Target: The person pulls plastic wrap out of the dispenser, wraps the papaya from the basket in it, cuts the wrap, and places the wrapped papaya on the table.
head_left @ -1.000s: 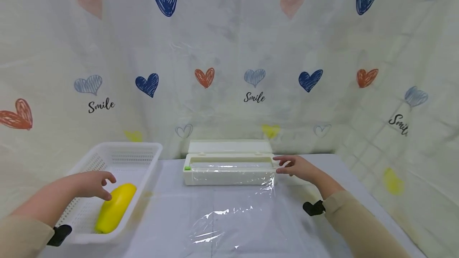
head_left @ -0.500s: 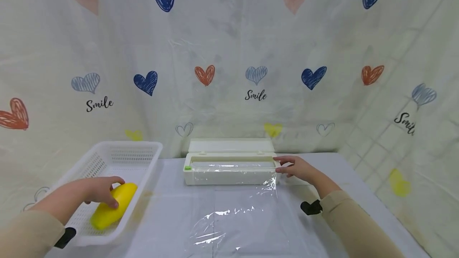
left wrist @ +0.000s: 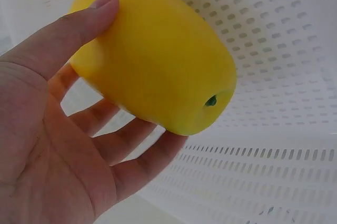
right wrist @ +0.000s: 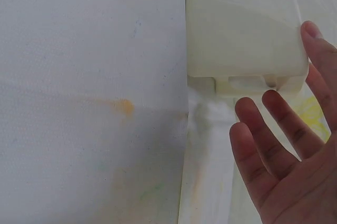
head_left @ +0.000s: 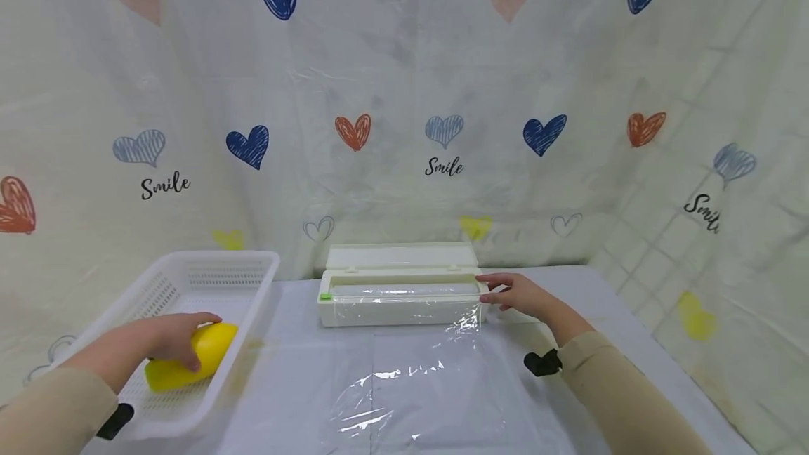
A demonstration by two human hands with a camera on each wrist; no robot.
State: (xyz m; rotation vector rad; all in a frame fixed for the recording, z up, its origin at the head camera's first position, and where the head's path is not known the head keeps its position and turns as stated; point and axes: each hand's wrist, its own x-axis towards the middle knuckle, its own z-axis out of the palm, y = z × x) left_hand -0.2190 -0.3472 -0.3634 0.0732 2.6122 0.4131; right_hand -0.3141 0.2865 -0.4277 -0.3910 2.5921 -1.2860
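A yellow oblong fruit with a small green stem (left wrist: 152, 55) is gripped by my left hand (left wrist: 68, 129) inside the white basket (head_left: 255, 300). In the left wrist view, the thumb lies over its side and the other fingers curl beneath. The fruit's stem end points away from the palm. My right hand (head_left: 521, 297) touches the right end of a white plastic wrap dispenser (head_left: 392, 312), thumb and forefinger at its top corner. In the right wrist view its other fingers (right wrist: 263, 145) spread loosely beside the box. The dispenser's lid (head_left: 401, 256) stands up, showing the roll inside.
A sheet of clear film (head_left: 404, 399) runs from the dispenser toward me over the white-covered table (head_left: 278, 371). Behind stands a curtain (head_left: 404, 55) printed with hearts. The basket has a raised perforated wall (left wrist: 253, 155).
My left hand has reached down and taken hold of the yellow fruit, turning its near end left. My right hand has stayed at the dispenser's end.
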